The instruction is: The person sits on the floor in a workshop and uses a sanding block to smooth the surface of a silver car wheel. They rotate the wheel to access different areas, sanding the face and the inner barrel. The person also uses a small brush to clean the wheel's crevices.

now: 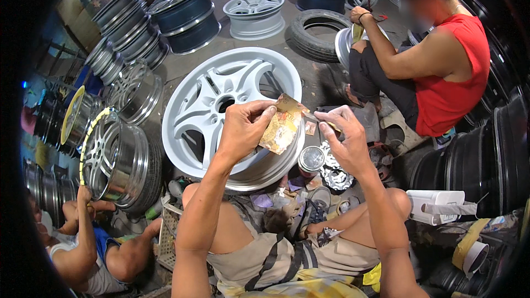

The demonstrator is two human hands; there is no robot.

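Observation:
My left hand [243, 132] pinches the edge of a worn yellow-brown sheet of sandpaper [282, 127], with pale smears and reddish patches on its face. Just right of the sheet, my right hand [346, 138] has its thumb and fingers closed around a small thin piece, too small to make out, that points toward the sheet. Both hands are raised over the near right rim of a grey-white five-spoke wheel rim [221, 85], which lies tilted in front of my knees. A round tin [311, 159] stands below, between my hands.
To the right sits a person in a red top [455, 72], handling another wheel. At lower left, another person's hand [84, 194] touches a chrome rim [105, 154] edged with yellow tape. Stacked rims [185, 19], a loose tyre [317, 30] and a white container [436, 205] stand around.

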